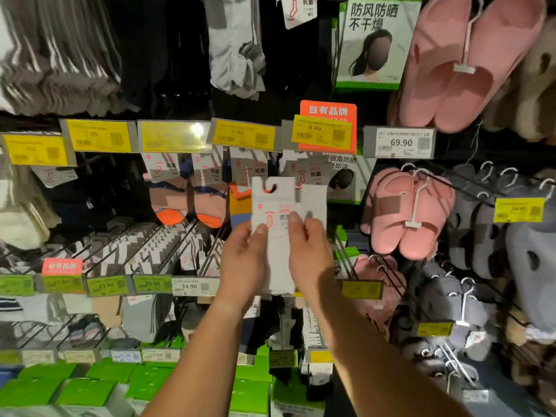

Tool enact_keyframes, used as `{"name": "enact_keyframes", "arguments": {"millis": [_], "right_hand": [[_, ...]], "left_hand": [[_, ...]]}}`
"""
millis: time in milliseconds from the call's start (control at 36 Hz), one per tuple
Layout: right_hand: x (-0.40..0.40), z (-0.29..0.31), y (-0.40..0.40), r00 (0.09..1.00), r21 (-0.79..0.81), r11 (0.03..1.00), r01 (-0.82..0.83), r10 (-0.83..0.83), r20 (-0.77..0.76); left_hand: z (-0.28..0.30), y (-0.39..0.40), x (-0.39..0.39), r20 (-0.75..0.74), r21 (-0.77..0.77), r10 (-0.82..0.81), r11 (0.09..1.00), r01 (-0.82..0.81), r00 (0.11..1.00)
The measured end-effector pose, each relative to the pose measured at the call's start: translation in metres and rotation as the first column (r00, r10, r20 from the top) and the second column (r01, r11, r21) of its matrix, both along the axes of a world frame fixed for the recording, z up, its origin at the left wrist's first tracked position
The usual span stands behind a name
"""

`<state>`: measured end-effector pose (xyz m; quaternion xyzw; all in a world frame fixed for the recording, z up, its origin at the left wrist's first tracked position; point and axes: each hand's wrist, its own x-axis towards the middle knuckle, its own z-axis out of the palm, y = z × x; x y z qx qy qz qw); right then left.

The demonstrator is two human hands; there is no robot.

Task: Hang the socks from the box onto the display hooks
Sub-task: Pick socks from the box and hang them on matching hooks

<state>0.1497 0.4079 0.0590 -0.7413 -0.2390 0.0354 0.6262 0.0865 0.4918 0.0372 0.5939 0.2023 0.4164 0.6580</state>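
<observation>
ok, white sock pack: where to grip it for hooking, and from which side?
Grip the white sock pack by its lower body, from below, as the left hand and right hand do. It hangs upright, and the hook cutout at the top of its card must stay clear for the peg.

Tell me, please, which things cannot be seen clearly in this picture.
- Head view: the box is not in view; the frame edges cut it off.
- The hook meant for the white socks is hidden behind the pack.
- The lower card print is covered by the left hand and right hand.
- The yellow price tag is washed out by glare.
</observation>
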Motion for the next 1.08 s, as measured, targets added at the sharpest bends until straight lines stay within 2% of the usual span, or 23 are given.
{"name": "enact_keyframes", "arguments": {"millis": [111,194,472,722,917,1083], "right_hand": [[-0.004,-0.011,-0.003,0.996,0.160,0.983,0.091,-0.088,-0.025],[0.008,-0.004,-0.010,0.996,0.185,0.979,0.088,-0.088,-0.012],[0.039,0.041,-0.006,0.998,0.175,0.984,0.025,-0.033,0.044],[0.045,0.033,-0.002,0.996,0.208,0.976,0.065,-0.050,-0.075],[0.056,0.032,0.007,0.995,0.096,0.993,0.069,-0.061,-0.085],[0.073,0.044,0.025,0.988,-0.101,0.989,0.106,-0.116,-0.098]], "left_hand": [[0.006,-0.020,0.012,-0.062,0.140,-0.040,0.989,0.049,0.997],[0.015,-0.027,0.018,-0.088,0.238,-0.047,0.969,0.067,0.995],[0.055,-0.027,0.041,0.063,0.157,-0.083,0.985,0.072,0.995],[0.050,-0.024,0.047,0.047,0.144,-0.083,0.987,0.076,0.995],[0.043,-0.011,0.061,-0.052,0.162,-0.037,0.986,0.045,0.998],[0.051,-0.001,0.083,-0.225,0.206,0.085,0.978,-0.038,0.971]]}}
